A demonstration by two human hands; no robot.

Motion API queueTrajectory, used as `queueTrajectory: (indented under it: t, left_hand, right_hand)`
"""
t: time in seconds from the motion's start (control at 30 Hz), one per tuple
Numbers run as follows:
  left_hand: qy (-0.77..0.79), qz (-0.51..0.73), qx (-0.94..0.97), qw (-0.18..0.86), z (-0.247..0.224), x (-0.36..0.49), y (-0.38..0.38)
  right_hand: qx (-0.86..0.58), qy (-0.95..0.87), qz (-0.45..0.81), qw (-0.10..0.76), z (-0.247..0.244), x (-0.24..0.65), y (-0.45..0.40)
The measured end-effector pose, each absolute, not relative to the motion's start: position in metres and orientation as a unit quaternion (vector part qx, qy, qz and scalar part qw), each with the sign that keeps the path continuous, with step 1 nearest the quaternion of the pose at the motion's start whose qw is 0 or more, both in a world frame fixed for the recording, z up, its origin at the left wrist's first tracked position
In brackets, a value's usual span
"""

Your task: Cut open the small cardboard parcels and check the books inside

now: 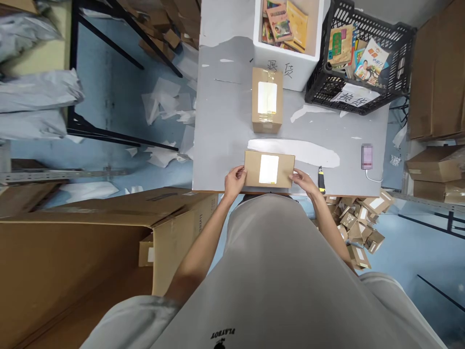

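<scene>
A small cardboard box (251, 169) with a white label on its upper face is at the table's front edge, right before my body. My left hand (235, 181) grips its left end, fingers bent against the side. At the opposite end, my right hand (303, 181) holds the box with thumb and fingers. A second taped cardboard box (267, 124), also labelled, stands farther back on the grey table (225, 121). Just right of my right hand lies a yellow and black utility knife (321, 180).
At the back are a white bin (286, 68) of books and a black crate (316, 87) with books. A phone (367, 156) on a cable lies at the right. A large open carton (181, 232) stands at lower left; several small boxes (359, 223) are heaped on the floor.
</scene>
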State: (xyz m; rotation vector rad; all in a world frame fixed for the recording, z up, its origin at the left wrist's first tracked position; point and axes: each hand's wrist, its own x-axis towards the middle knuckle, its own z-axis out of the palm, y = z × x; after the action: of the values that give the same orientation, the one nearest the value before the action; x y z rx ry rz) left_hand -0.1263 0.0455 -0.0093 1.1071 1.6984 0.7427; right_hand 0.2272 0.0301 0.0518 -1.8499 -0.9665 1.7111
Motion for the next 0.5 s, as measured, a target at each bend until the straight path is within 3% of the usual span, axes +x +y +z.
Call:
queueTrajectory:
  t: [0.2, 0.5]
  left_hand:
    - [0.699, 0.279, 0.409, 0.516, -0.021, -0.135, 0.045]
    - [0.697, 0.256, 0.389, 0.546, -0.028, -0.138, 0.002]
  right_hand:
    - [-0.7, -0.301, 0.602, 0.239, 0.036, 0.221, 0.021]
    - [-0.711, -0.284, 0.615, 0.189, 0.024, 0.223, -0.014]
